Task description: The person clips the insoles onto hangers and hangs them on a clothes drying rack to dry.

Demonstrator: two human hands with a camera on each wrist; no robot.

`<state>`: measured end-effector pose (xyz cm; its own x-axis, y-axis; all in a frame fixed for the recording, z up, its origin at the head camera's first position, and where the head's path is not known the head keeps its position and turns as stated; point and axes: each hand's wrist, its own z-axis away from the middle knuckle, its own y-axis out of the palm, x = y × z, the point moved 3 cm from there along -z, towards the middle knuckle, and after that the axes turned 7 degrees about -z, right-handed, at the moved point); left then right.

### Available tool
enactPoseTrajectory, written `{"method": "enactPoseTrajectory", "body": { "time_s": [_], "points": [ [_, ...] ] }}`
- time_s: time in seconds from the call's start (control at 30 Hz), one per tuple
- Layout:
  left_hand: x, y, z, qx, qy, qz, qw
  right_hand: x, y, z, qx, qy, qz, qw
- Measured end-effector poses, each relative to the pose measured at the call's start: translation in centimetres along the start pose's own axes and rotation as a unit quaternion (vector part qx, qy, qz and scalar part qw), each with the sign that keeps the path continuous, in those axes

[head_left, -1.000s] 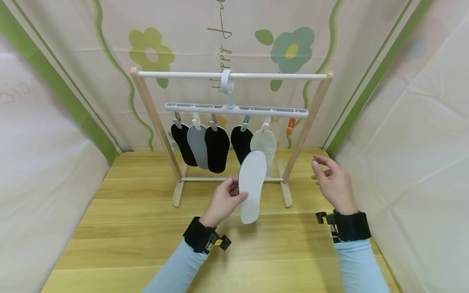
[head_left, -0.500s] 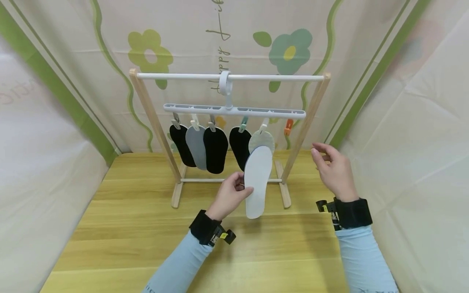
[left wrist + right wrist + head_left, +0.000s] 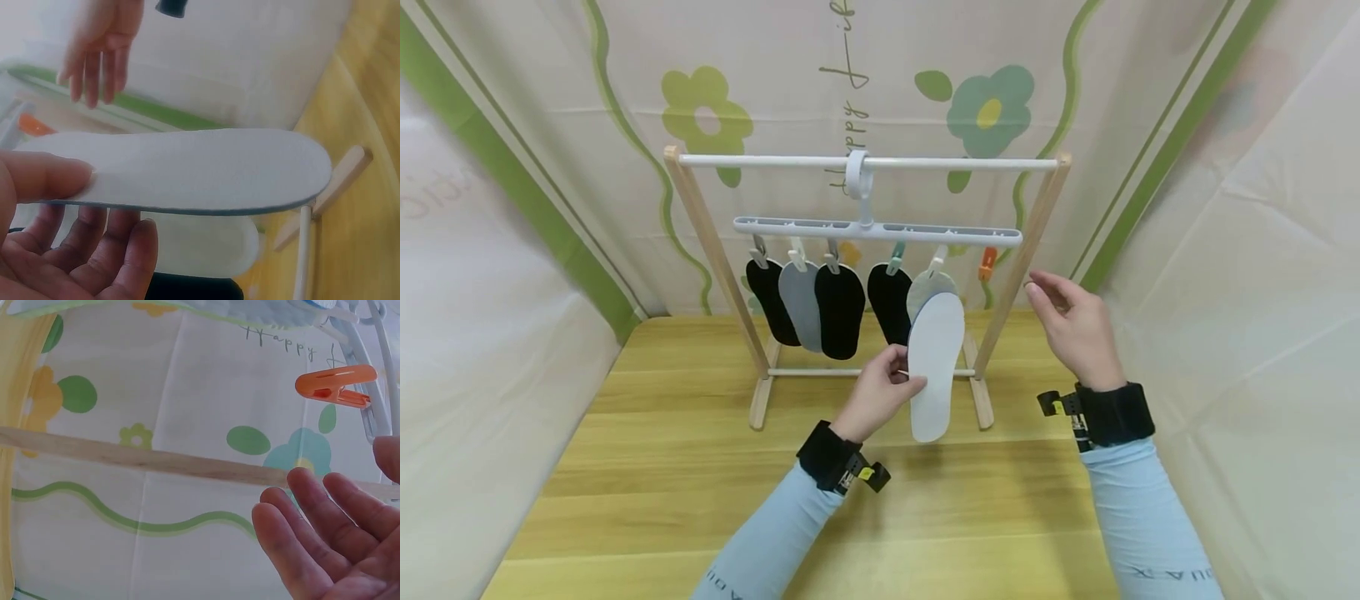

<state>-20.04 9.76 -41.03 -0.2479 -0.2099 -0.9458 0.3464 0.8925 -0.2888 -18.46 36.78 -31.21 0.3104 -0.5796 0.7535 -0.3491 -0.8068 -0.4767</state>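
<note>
My left hand (image 3: 880,392) pinches a white insole (image 3: 937,367) by its left edge, thumb on the white face and fingers behind; the left wrist view shows a bluish rim along it. The insole stands upright before a pale insole (image 3: 929,289) that hangs from a white clip. My right hand (image 3: 1078,329) is in the air right of the rack, fingers loosely bent and holding nothing. Nearest to it hangs an orange clip (image 3: 988,263) with nothing in its mouth, also seen in the right wrist view (image 3: 335,384).
A white hanger bar (image 3: 880,231) hooks over the rail of a wooden rack (image 3: 702,225). Clipped along it hang black insoles (image 3: 839,312) and a grey insole (image 3: 801,307). The rack stands on a wooden table (image 3: 685,483), with printed cloth behind and at the sides.
My left hand has carried the white insole right and slightly up, so it covers more of the pale hanging insole. The right hand has risen and come nearer the orange clip.
</note>
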Motion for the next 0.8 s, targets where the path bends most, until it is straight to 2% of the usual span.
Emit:
{"method": "enactPoseTrajectory", "body": {
  "time_s": [0.27,0.5,0.8],
  "points": [
    [-0.1,0.6,-0.7,-0.001,-0.007,-0.011,0.9999,0.7,0.4,-1.1,0.025,-0.001,-0.035,0.999],
    [-0.2,0.7,-1.0,0.003,0.001,0.004,1.0000,1.3,1.0,-1.7,0.044,0.006,-0.055,0.997],
    [-0.2,0.9,-1.7,0.004,-0.015,0.003,0.9999,1.6,2.3,-2.6,0.072,0.004,-0.094,0.993]
  ]
}}
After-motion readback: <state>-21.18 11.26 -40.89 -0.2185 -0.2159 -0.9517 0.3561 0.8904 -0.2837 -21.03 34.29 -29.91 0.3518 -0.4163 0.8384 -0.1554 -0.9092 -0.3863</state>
